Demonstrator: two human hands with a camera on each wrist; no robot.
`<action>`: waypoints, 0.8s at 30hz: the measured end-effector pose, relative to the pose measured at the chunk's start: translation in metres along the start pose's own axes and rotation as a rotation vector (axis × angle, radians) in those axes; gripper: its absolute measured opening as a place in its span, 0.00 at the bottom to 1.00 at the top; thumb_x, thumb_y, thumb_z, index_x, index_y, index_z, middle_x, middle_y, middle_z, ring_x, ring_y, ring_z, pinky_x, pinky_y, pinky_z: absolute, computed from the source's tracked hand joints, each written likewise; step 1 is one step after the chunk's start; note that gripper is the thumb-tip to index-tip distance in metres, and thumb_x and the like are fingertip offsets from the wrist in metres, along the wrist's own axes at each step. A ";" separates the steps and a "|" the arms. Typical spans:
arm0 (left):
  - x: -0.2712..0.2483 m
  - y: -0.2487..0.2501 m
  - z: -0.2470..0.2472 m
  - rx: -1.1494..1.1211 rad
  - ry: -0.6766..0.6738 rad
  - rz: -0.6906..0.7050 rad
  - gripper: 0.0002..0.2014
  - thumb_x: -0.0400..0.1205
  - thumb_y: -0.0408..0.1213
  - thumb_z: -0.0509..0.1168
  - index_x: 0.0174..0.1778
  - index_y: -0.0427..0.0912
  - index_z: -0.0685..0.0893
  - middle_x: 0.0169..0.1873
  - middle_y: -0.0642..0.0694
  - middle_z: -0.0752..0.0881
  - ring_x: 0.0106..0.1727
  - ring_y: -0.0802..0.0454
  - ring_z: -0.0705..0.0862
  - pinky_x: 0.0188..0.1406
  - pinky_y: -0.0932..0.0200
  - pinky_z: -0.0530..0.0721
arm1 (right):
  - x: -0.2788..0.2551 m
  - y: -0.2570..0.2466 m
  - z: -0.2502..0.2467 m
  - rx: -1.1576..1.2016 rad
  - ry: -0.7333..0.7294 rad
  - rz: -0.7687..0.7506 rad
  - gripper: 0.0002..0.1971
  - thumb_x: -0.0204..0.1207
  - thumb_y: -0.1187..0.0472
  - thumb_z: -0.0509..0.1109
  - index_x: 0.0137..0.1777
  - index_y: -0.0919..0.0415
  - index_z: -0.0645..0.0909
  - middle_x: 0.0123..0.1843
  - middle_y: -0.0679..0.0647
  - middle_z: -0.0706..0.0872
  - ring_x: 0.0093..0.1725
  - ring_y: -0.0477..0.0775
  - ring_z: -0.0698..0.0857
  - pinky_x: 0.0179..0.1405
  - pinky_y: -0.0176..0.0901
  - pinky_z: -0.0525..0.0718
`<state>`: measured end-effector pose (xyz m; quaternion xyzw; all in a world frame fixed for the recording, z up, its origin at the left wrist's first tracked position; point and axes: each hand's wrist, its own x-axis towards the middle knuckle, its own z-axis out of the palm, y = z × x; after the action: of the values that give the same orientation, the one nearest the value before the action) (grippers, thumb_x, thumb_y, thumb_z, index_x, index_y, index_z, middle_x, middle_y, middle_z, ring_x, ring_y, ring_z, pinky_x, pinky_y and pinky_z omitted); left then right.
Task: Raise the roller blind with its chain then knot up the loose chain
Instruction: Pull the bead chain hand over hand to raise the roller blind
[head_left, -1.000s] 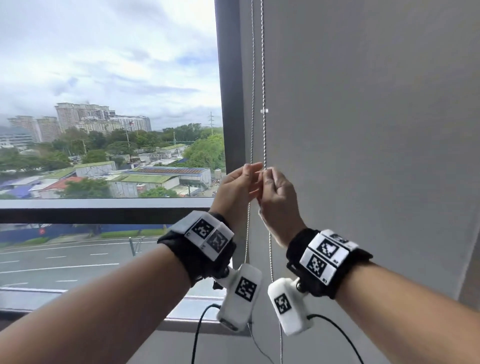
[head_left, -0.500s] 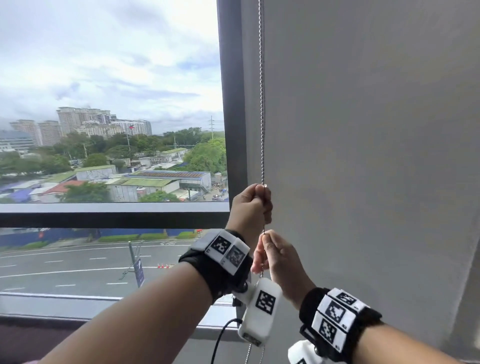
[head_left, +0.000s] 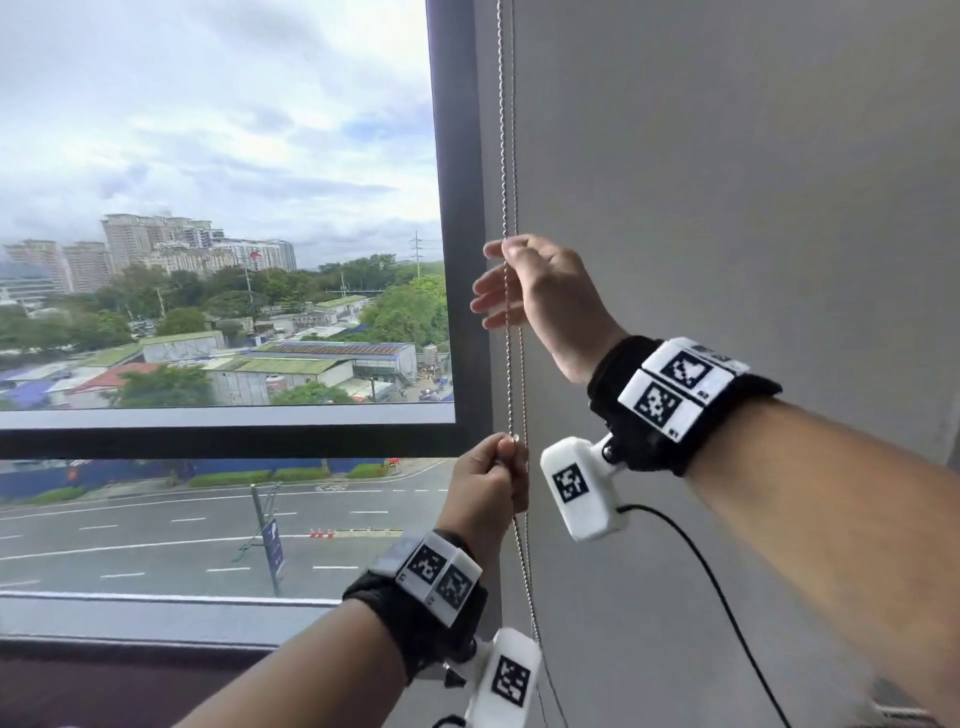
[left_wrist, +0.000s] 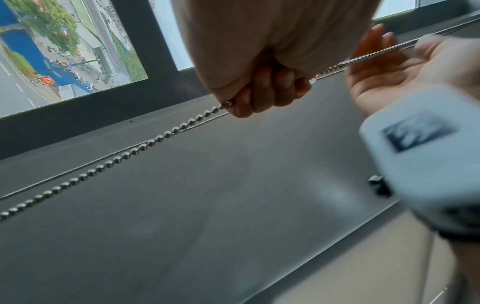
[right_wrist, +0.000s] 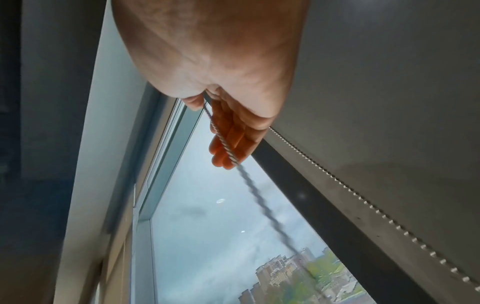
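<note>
A grey roller blind (head_left: 727, 208) covers the right part of the window. Its metal bead chain (head_left: 503, 156) hangs in two strands along the blind's left edge. My left hand (head_left: 493, 467) is low and grips one strand in a fist; the left wrist view shows the left hand (left_wrist: 259, 92) with its fingers curled round the chain (left_wrist: 130, 152). My right hand (head_left: 511, 283) is higher up, its fingers straight and spread, with the chain running across them. In the right wrist view the right hand (right_wrist: 228, 133) has straight fingers and a blurred strand (right_wrist: 259, 195) lies over them.
A dark vertical window post (head_left: 457, 208) stands just left of the chain. A horizontal frame bar (head_left: 208, 441) and the sill (head_left: 156, 613) lie lower left. Black cables (head_left: 717, 587) hang from the wrist cameras in front of the blind.
My left hand has pulled the chain down. My right hand has let go below the left hand and moved up above it, with its fingers now spread.
</note>
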<state>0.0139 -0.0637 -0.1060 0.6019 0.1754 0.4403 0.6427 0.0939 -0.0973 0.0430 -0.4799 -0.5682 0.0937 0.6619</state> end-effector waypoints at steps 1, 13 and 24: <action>-0.002 -0.008 -0.002 0.012 0.002 -0.017 0.17 0.84 0.24 0.45 0.31 0.39 0.70 0.19 0.55 0.65 0.19 0.59 0.58 0.22 0.63 0.54 | 0.006 -0.006 0.003 0.044 -0.006 0.001 0.16 0.89 0.59 0.52 0.61 0.67 0.78 0.39 0.60 0.86 0.36 0.56 0.86 0.36 0.50 0.87; 0.015 0.006 -0.008 0.042 0.000 -0.054 0.13 0.82 0.26 0.55 0.58 0.29 0.82 0.41 0.38 0.85 0.40 0.47 0.81 0.43 0.55 0.79 | 0.009 0.030 0.021 -0.010 0.319 -0.101 0.14 0.77 0.54 0.53 0.30 0.49 0.71 0.25 0.42 0.69 0.25 0.46 0.65 0.28 0.39 0.62; 0.045 0.049 0.012 -0.058 -0.036 0.112 0.14 0.85 0.38 0.52 0.47 0.36 0.82 0.41 0.40 0.85 0.40 0.50 0.83 0.38 0.66 0.83 | -0.080 0.125 0.025 -0.049 0.227 0.009 0.14 0.85 0.51 0.56 0.49 0.53 0.82 0.44 0.52 0.88 0.43 0.50 0.83 0.51 0.58 0.83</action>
<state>0.0311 -0.0417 -0.0445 0.5999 0.1170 0.4696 0.6371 0.0983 -0.0721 -0.1054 -0.5059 -0.4898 0.0276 0.7095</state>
